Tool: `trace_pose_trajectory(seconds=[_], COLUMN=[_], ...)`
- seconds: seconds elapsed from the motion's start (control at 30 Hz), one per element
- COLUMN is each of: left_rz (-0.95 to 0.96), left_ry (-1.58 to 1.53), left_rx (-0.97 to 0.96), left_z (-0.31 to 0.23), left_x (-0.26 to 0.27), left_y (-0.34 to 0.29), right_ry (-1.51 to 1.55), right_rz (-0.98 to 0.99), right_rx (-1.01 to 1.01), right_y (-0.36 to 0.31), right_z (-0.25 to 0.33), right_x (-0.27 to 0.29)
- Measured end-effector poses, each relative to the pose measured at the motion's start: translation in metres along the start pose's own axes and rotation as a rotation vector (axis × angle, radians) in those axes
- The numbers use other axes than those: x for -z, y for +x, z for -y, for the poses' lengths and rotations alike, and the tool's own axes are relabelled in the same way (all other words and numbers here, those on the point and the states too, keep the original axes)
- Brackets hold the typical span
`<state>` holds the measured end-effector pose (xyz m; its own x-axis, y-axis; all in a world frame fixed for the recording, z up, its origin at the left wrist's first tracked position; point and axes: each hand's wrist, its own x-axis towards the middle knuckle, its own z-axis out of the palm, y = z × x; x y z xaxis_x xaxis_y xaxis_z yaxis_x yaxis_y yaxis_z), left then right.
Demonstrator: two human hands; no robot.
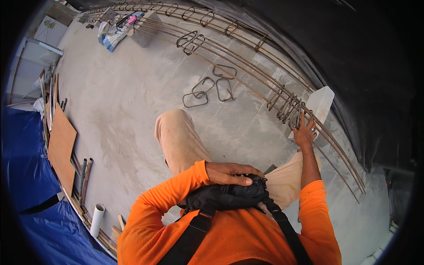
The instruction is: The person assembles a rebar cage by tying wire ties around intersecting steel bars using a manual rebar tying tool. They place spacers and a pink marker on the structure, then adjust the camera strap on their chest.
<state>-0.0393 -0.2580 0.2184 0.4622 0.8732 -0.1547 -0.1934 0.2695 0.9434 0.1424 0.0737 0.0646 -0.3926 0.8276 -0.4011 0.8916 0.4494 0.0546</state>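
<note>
My right hand (304, 134) reaches to a bunched row of bent steel stirrups (287, 105) threaded on long rebar rods (247, 74). Its fingers curl around the stirrup at the near end of that bunch. Resting over a black device (251, 189) on the black pouch at my waist is my left hand (230, 172), with its fingers stretched out and the thumb apart. Several loose stirrups (194, 100) lie on the concrete floor, left of the rods. Two more stirrups (191, 42) hang farther along the rods.
A pale block (321, 104) stands under the rods near my right hand; a grey block (145, 31) is at their far end. Behind runs a tied rebar cage (207, 18) beside black sheeting (353, 53). Plywood (62, 150), pipes and blue tarpaulin (22, 154) line the left.
</note>
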Motion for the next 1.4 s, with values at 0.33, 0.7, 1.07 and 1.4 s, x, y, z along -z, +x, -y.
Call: trace_pose_trajectory(seconds=[0.33,0.7,1.07,1.4], left_rz=[0.014,-0.229,-0.656,-1.106], left_ry=[0.136,0.010,-0.172,-0.383], left_rx=[-0.222,-0.169,-0.124,-0.185], left_z=[-0.005,-0.018,-0.011,0.016], left_x=[0.067,0.106,0.092,0.078], left_y=[-0.157,-0.304,-0.388,-0.424], right_ry=[-0.234,0.045,0.009,-0.231], right_rz=[0.232,0.225,-0.010,-0.057], right_rx=[-0.171,0.041,-0.162,0.035], right_y=[0.019,0.065,0.038,0.070], right_z=[0.049,0.089,0.149,0.373], right_x=[0.067,0.066,-0.015,0.130])
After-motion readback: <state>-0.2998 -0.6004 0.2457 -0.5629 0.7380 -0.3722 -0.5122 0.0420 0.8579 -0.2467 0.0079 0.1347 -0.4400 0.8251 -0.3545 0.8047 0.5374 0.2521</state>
